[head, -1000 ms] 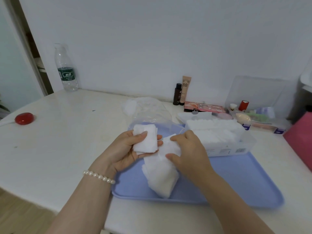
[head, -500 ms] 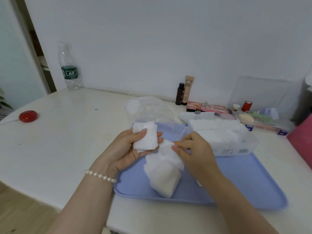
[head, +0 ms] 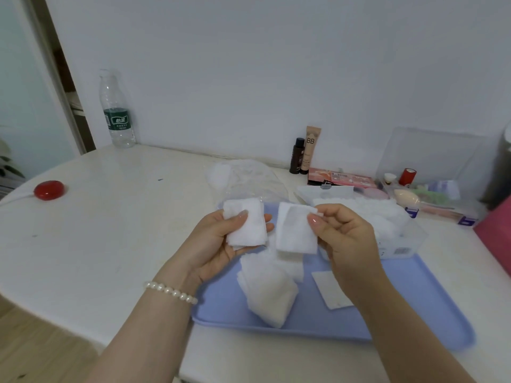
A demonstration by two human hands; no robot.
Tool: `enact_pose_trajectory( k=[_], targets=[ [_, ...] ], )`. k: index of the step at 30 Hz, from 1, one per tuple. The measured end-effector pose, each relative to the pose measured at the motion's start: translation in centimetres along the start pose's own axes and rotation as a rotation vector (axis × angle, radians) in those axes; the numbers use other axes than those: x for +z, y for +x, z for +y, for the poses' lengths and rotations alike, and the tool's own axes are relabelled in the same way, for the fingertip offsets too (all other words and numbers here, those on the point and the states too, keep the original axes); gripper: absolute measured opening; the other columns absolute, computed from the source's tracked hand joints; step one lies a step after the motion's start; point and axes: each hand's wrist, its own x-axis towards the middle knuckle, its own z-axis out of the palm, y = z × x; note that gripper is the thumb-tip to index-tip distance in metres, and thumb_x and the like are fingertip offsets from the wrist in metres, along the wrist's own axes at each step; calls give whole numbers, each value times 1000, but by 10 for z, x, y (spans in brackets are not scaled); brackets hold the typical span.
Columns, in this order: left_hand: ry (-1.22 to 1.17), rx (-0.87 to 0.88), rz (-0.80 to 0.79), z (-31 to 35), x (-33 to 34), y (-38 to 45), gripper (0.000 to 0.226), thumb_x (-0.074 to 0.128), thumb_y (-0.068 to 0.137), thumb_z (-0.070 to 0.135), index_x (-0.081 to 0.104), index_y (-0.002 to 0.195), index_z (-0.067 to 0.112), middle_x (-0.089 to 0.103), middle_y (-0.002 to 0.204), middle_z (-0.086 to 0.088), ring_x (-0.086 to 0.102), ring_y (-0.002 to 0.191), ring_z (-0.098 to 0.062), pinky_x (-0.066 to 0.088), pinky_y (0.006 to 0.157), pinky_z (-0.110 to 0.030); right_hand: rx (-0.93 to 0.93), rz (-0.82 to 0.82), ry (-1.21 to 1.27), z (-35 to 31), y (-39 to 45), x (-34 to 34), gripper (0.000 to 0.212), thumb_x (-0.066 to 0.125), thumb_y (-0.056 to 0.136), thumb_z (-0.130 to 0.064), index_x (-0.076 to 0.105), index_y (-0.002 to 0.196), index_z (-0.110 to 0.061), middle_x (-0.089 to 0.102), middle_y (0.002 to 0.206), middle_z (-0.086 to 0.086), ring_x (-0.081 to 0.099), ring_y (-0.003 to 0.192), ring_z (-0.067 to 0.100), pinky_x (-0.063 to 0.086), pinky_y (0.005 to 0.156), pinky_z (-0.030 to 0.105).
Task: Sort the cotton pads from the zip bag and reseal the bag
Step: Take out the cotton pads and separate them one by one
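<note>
A: What lies nearest?
B: A loose heap of pads [head: 269, 288] on the tray [head: 409, 308], beneath both hands.

A: And the hands?
B: Left hand [head: 221, 244] grips a small stack [head: 245, 222], thumb curled over its face. Right hand [head: 341, 236] pinches one pad [head: 296, 230] by its upper corner, other fingers [head: 313, 219] loosely curled.

A: Handling?
B: Probably very light, soft and limp; sheets likely cling, so an edge pinch should separate one.

A: Farther back?
B: Box of pads [head: 387, 219], then the bag [head: 249, 181], apparently open, on the tabletop [head: 110, 217].
</note>
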Motion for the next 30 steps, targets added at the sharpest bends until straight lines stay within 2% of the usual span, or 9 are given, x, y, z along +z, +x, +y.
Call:
enact_pose_trajectory(
  k=[4, 7, 11, 15, 21, 24, 26, 28, 30],
  targets=[
    [101, 4, -45, -4, 16, 3, 20, 46, 92, 4, 61, 106, 1, 74, 90, -11, 72, 78, -20, 59, 61, -31, 208, -92, 268, -6, 1, -1, 19, 59, 69, -10, 63, 87, -5, 70, 77, 6, 67, 71, 14, 57, 61, 24],
    [111, -11, -82, -11, 28, 3, 22, 47, 92, 4, 62, 108, 2, 72, 99, -14, 70, 88, -24, 59, 71, -35, 222, -67, 293, -6, 0, 1, 22, 58, 68, -11, 63, 88, -4, 70, 78, 6, 67, 70, 14, 55, 56, 24],
    [130, -27, -51, -30, 36, 4, 24, 47, 93, 9, 62, 112, 7, 70, 107, -12, 67, 94, -22, 56, 78, -36, 138, 30, 223, -1, -1, 1, 10, 58, 79, -4, 64, 87, -7, 71, 74, 2, 67, 71, 13, 56, 59, 25],
    [100, -39, -46, -39, 42, 3, 30, 42, 97, 10, 59, 121, 6, 68, 112, -14, 65, 95, -22, 56, 72, -32, -6, 72, -12, 2, -3, 4, 25, 58, 84, 6, 66, 78, -17, 68, 66, -6, 63, 66, 9, 53, 58, 23],
    [-42, 6, -58, -38, 40, 2, 45, 51, 82, 20, 58, 121, -1, 64, 118, -18, 63, 103, -26, 54, 82, -34, -143, 58, -154, 2, -7, 7, 28, 58, 80, 15, 67, 83, -12, 66, 67, -9, 61, 63, 0, 50, 64, 13],
    [-177, -9, -58, -34, 35, 2, 33, 51, 81, 24, 72, 98, 4, 71, 103, -17, 69, 90, -23, 57, 73, -34, -110, 104, -122, 3, -6, 5, 25, 61, 80, 10, 69, 81, -15, 66, 63, -11, 60, 63, 1, 50, 64, 13],
    [-253, 12, -53, -31, 33, 3, 27, 54, 81, 20, 77, 75, 7, 73, 89, -14, 71, 80, -21, 58, 72, -35, -57, 157, -77, 4, -4, 2, 21, 64, 80, 5, 69, 77, -16, 67, 63, -9, 60, 64, 2, 51, 63, 15],
    [-260, -4, -49, -31, 30, 3, 12, 67, 74, 11, 75, 80, 4, 71, 94, -18, 70, 83, -25, 54, 82, -41, -25, 185, -79, 5, -3, 0, 20, 65, 80, 3, 69, 76, -16, 69, 62, -9, 62, 64, 1, 52, 63, 15],
    [-199, -24, -37, -32, 29, 3, 29, 74, 66, -4, 68, 95, 0, 69, 97, -19, 69, 84, -26, 53, 83, -42, -38, 184, -109, 4, -3, 0, 21, 65, 80, 4, 68, 74, -15, 69, 60, -12, 61, 62, -3, 50, 60, 12]
  ],
)
